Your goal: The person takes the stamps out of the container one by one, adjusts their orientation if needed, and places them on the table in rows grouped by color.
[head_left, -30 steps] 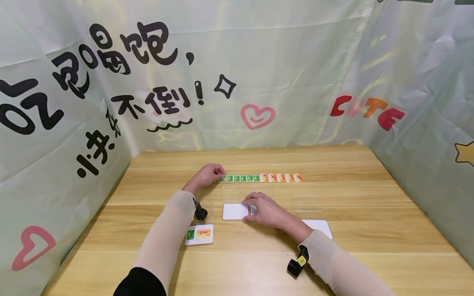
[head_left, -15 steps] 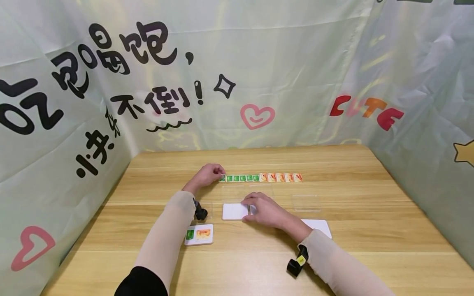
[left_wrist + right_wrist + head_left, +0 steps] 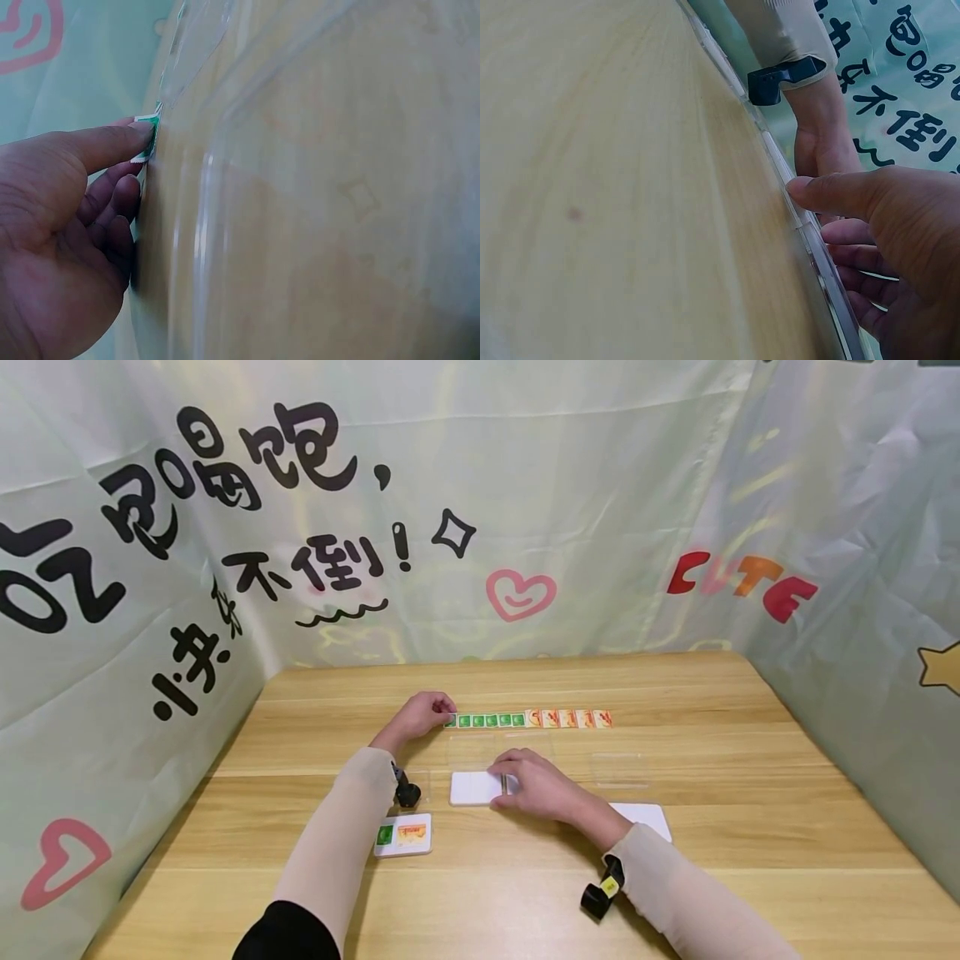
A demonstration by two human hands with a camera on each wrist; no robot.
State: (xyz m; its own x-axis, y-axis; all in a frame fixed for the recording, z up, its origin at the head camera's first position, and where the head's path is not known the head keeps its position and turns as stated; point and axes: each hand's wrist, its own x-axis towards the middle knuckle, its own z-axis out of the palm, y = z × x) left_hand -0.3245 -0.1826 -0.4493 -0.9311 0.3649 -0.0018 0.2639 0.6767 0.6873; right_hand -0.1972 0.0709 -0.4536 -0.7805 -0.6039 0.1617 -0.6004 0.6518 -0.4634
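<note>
Crosswise run card row (image 3: pixel 533 720) and white case (image 3: pixel 474 788), left hand (image 3: pixel 424 714) pinching green card (image 3: pixel 155 124), right hand (image 3: pixel 538 785) gripping case

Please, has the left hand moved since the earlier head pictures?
No, not visibly. Judged against the back edge of the wooden table, the left hand stays in place, at the left end of the card row.

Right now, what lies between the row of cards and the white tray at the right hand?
Clear plastic pieces, partly hidden by the right hand, lie between them, in the head view.
</note>
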